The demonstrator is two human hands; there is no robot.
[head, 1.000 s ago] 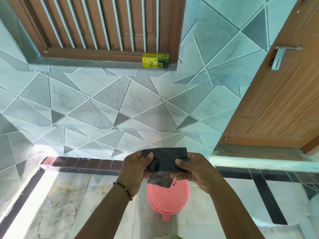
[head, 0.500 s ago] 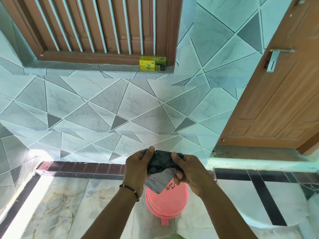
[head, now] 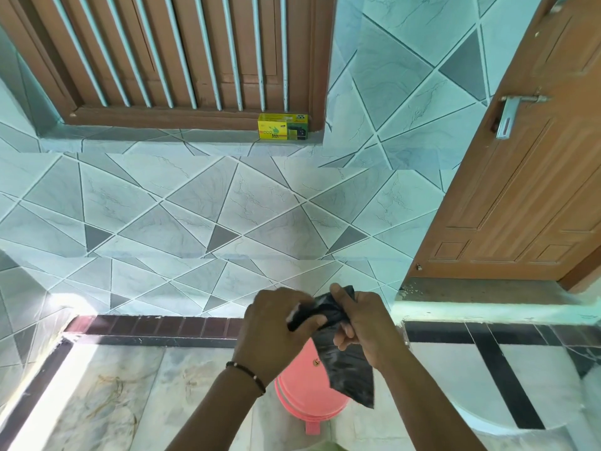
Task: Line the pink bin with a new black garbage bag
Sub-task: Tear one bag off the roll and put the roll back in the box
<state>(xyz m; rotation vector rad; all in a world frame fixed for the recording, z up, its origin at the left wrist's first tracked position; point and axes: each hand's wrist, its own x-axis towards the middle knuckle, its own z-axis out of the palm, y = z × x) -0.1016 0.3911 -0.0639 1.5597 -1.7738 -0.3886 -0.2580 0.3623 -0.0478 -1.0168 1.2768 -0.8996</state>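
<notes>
A folded black garbage bag (head: 344, 359) is held in front of me, partly unrolled, with a flat strip hanging down. My left hand (head: 276, 330) pinches its upper left part. My right hand (head: 364, 323) grips the upper right part, thumb on top. Below the hands on the floor stands the pink bin (head: 305, 395) with its lid closed and a foot pedal at the front. My hands and the hanging bag hide the bin's upper part.
A yellow bin-bag box (head: 282, 129) sits on the window ledge against the tiled wall. A brown wooden door (head: 520, 190) with a metal handle stands at the right above a raised step (head: 487, 307). Marble floor spreads left and right of the bin.
The bag has unfolded further: a longer strip now hangs down over the bin. My hands have turned and shifted slightly right while pulling the fold apart.
</notes>
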